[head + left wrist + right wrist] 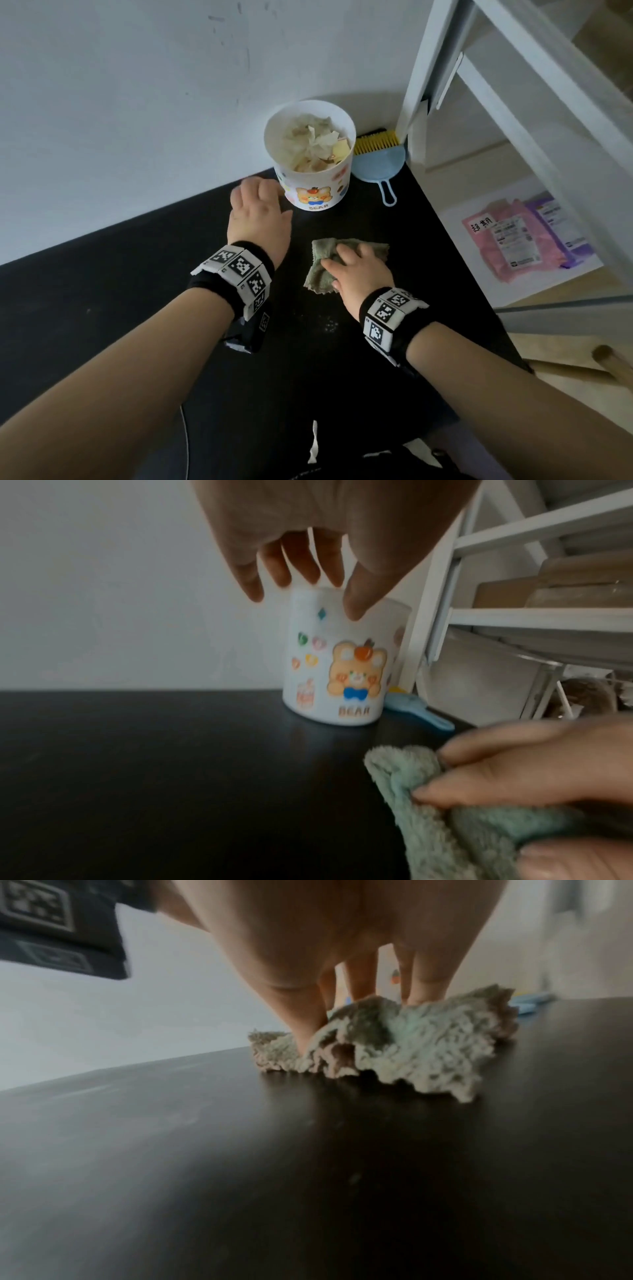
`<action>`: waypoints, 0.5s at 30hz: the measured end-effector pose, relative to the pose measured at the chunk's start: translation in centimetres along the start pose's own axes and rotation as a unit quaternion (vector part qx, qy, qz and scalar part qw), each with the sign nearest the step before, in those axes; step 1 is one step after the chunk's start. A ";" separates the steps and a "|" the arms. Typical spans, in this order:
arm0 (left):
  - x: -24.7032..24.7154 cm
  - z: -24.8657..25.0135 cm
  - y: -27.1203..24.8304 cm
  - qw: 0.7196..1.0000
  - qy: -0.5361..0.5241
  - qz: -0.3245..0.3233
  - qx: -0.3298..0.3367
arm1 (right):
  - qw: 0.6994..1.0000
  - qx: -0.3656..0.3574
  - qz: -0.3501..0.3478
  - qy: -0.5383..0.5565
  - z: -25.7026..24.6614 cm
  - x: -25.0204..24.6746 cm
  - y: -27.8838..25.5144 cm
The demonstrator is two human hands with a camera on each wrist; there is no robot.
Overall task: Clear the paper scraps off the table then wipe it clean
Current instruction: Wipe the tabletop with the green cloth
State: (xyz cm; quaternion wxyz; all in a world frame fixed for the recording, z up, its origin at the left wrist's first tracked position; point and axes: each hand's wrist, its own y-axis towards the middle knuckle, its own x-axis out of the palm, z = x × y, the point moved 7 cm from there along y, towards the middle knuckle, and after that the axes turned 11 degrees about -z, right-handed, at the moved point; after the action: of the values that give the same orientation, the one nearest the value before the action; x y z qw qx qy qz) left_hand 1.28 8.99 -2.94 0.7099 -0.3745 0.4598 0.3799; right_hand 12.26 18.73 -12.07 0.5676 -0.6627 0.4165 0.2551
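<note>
A white bear-print bucket (310,178) stands at the back of the black table (102,301), with crumpled paper scraps (318,144) inside. My left hand (255,205) hovers just left of the bucket (342,664), its fingers (301,569) hanging loosely with nothing in them. Whether they touch the bucket I cannot tell. My right hand (356,270) lies on a bunched green cloth (318,274) in the middle of the table. Its fingers (496,783) and thumb pinch the cloth (428,818) and press it onto the tabletop (171,1150). The cloth (411,1053) is crumpled under the fingertips.
A blue dustpan (376,168) with a yellow brush (375,142) lies behind the bucket on the right. A white shelf frame (421,85) rises at the table's right edge, with pink and purple packets (520,240) lower down. Faint pale specks (329,323) mark the table near my right wrist.
</note>
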 end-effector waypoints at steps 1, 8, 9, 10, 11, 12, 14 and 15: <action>1.4 -0.8 -0.5 0.998 0.012 -0.061 -0.017 | 1.000 -0.024 -0.003 -0.004 -0.6 0.4 -0.4; 8.7 -2.0 -4.1 0.936 0.148 -0.318 -0.003 | 0.986 0.158 0.019 0.040 9.5 -1.4 -2.3; 9.1 -1.6 -4.3 0.933 0.154 -0.325 0.005 | 0.978 0.200 0.018 0.062 10.7 -1.6 -2.5; 9.5 -1.1 -4.4 0.931 0.159 -0.329 0.014 | 0.970 0.230 0.007 0.073 11.1 -1.7 -2.5; 9.7 -0.5 -4.3 0.929 0.165 -0.332 0.024 | 0.967 0.246 -0.010 0.070 10.7 -1.8 -2.2; 10.1 0.1 -4.2 0.926 0.171 -0.334 0.032 | 0.967 0.246 -0.024 0.061 9.6 -1.7 -2.0; 10.6 1.3 -3.8 0.924 0.183 -0.334 0.045 | 0.981 0.187 -0.035 0.038 6.1 -1.1 -1.6; 10.8 1.8 -3.5 0.922 0.191 -0.333 0.047 | 0.990 0.134 -0.039 0.020 4.1 -0.4 -1.6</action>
State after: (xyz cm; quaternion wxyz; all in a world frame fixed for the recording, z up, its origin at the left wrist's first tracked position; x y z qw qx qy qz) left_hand 8.17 11.14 -11.92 0.7113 -0.5373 0.4526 0.0208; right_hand 13.92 22.81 -11.79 0.6527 -0.6013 0.4319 0.1608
